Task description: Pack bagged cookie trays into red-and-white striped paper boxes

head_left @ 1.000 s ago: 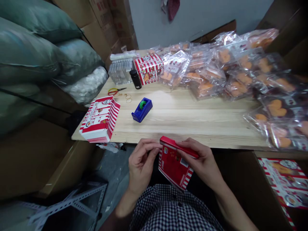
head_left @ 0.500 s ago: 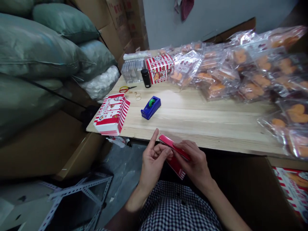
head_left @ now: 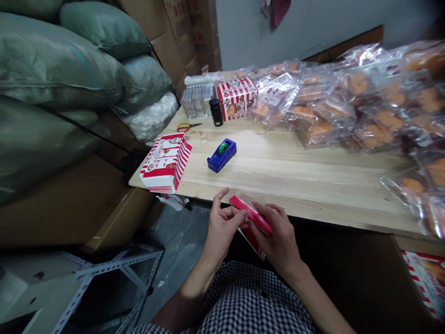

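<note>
Red box point(head_left: 256, 217) held at a wooden table's point(head_left: 313, 176) edge.
The right hand point(head_left: 280, 237) grips it; the left hand point(head_left: 223, 228) curls against it, whether grasping I cannot tell.

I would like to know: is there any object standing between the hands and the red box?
Nothing visible stands between: the right hand grips the red box directly, and the left hand's fingertips meet it. The tape dispenser sits beyond, on the table.

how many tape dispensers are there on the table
1: a blue tape dispenser, on the wooden table beyond the left hand, right of the red-and-white carton stack. Another could be hidden behind the clear plastic packets.
</note>
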A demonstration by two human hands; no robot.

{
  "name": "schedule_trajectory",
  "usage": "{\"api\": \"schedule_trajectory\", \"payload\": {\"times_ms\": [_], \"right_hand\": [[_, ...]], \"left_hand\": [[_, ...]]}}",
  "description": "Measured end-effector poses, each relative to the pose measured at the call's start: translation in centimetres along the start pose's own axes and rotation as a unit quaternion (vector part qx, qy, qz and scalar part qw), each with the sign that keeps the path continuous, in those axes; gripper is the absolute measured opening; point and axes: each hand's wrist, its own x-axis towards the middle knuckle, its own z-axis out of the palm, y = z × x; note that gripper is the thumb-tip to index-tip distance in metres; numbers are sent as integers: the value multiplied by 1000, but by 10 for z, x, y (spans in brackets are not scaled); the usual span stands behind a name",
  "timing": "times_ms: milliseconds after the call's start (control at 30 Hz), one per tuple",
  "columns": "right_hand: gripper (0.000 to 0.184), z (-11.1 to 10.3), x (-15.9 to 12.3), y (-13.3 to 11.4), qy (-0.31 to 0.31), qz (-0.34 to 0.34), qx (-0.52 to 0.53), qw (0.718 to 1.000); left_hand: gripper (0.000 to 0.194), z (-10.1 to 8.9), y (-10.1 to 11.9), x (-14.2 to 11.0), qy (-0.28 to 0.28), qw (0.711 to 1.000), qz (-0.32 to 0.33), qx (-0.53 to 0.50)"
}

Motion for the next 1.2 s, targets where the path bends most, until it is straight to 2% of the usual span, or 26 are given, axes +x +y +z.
{"api": "schedule_trajectory", "payload": {"times_ms": [67,200,400,533,667,733,833,867,933,1067,1200], "right_hand": [[47,0,0,1,-11,-11,-11,1000],[42,-3,2,5,-25,-30,-24,999],[34,-4,2,12,11,-27,9,1000],[35,-9,2,12,31,27,81,996],[29,-25,10,14,30,128,204,970],[24,-34,16,19,30,176,261,949],[22,-43,24,33,2,234,317,919],[24,-44,26,38,-11,248,332,910],[23,-42,26,46,-13,277,353,894],[19,-30,22,58,31,336,372,865],[36,-17,20,75,65,350,326,875]], "left_hand": [[78,-1,-1,2,-3,1000,3,-11],[79,0,-2,3,-14,1000,6,-14],[80,3,-13,1,4,998,26,49],[74,-1,-26,8,40,988,83,124],[60,-7,-25,20,104,951,178,231],[52,-9,-20,26,62,953,182,235],[38,-9,-16,30,-77,978,101,163],[36,-8,-16,31,-102,982,76,140],[35,-7,-19,32,-104,986,54,121],[42,-5,-25,35,-88,988,32,120],[47,-6,-28,50,-131,982,34,131]]}}
